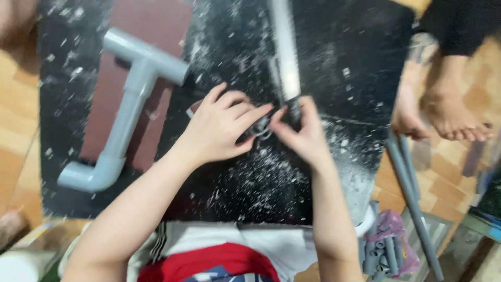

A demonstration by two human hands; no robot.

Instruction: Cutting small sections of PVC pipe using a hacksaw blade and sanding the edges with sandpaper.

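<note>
My left hand (222, 125) and my right hand (302, 133) meet over a black mat (250, 177) dusted with white shavings. Between their fingertips sits a small dark grey fitting (260, 127), pinched from both sides. A long grey pipe (284, 49) runs from the top of the view down to my right fingers, its lower end touching the fitting. The picture is blurred, so how the fitting joins the pipe is unclear.
An assembled grey pipe piece with a tee and an elbow (125, 109) lies at the left on the mat. Another person's bare feet (443, 112) stand at the right on the wooden floor. Thin grey pipes (412, 193) and a bag of short pipe pieces (383, 248) lie lower right.
</note>
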